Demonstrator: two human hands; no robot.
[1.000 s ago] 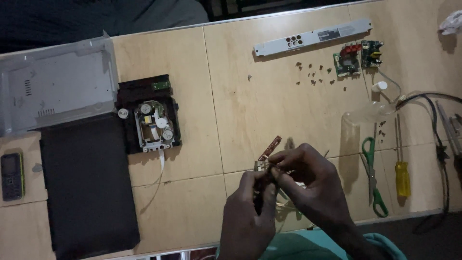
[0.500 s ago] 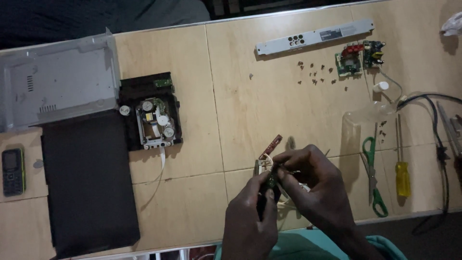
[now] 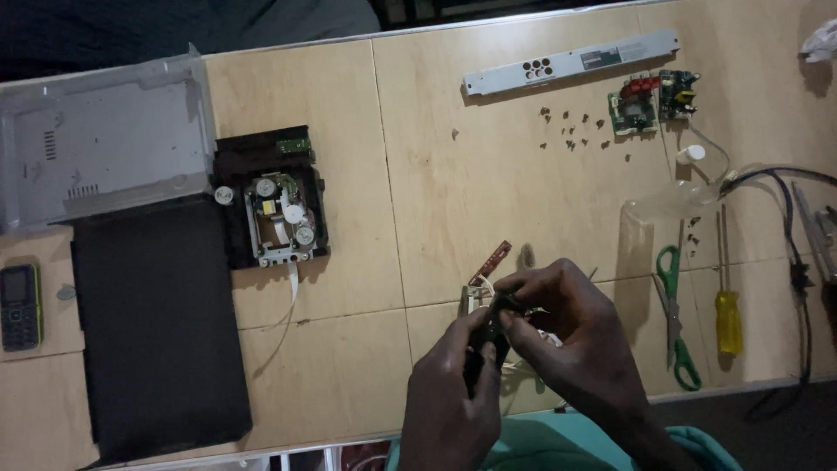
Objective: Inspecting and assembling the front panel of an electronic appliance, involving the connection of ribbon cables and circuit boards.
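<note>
fingers (image 3: 497, 321) of both hands on small dark part, clear bottle (image 3: 671, 199) on its side nr scissors (image 3: 673, 314)

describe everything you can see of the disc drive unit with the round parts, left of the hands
The disc drive unit is a squarish black frame lying flat on the wooden table, its top open. Inside sits a pale metal mechanism with several round silvery and white parts and one small yellow spot. A small green circuit board shows at its far edge. A thin white ribbon cable trails from its near edge onto the table. It lies against the grey metal cover and the black panel. Neither hand touches it.
</note>
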